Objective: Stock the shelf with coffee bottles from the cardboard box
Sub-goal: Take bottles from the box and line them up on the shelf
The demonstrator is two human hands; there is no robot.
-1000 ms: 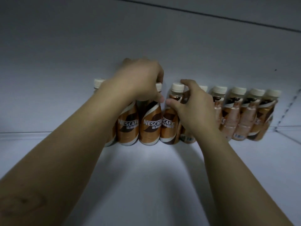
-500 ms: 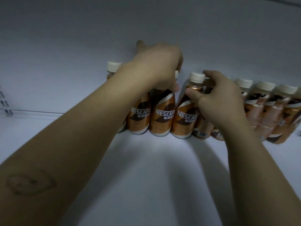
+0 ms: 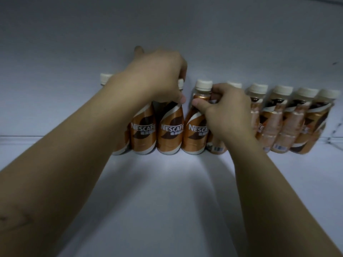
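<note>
While row of orange-brown plastic coffee bottles, cream caps (image 3: 279, 119) lines white shelf (image 3: 167, 191) at 12 o'clock: left hand (image 3: 157, 75) grips bottle neck, right hand (image 3: 225, 110) pinches adjacent bottle (image 3: 194, 127), apparently squaring labels forward.

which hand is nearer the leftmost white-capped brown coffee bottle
Left. The left hand grips bottle tops just right of the leftmost white-capped brown coffee bottle; the right hand is farther right.

This looks like a shop: a plain white shelf (image 3: 167, 191) with a white back panel (image 3: 167, 25) carries a single row of identical branded coffee bottles (image 3: 169, 130), caps up, labels mostly facing out, packed side by side like stock.
</note>
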